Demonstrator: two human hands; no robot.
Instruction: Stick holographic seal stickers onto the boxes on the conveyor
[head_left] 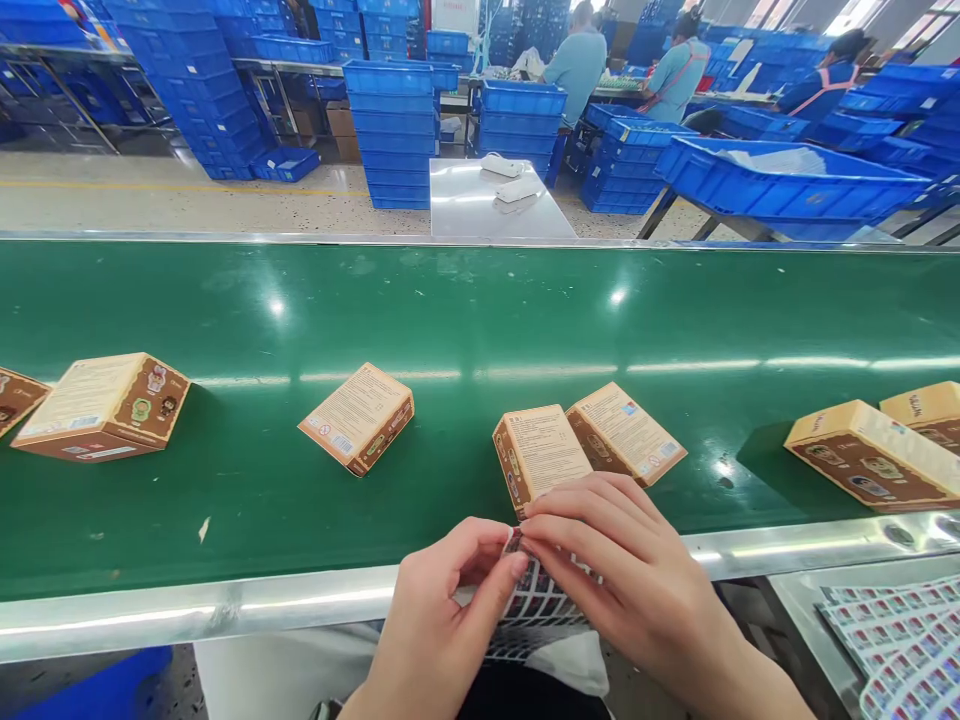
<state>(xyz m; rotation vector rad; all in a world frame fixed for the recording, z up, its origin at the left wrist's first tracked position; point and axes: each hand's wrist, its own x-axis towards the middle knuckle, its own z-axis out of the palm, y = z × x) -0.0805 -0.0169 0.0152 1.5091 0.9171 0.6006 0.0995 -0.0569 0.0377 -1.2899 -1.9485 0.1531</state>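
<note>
A sheet of small stickers (541, 597), in rows with white gaps, hangs below my hands at the belt's near edge. My left hand (455, 607) pinches its top corner between thumb and forefinger. My right hand (628, 562) is closed over the same corner, its fingertips meeting the left ones; its thumb is hidden behind the fingers. Just beyond my right fingers lies a brown and cream box (546, 450), partly covered by them. Another such box (628, 430) touches it on the right. A single box (358, 415) lies farther left.
The green conveyor belt (247, 510) runs across, with a metal rim (112, 617) on my side. More boxes (105, 408) lie at the left and others (874, 455) at the right. Sticker sheets (907, 635) rest on a metal surface, lower right. Blue crates (390, 130) and people (577, 60) are beyond.
</note>
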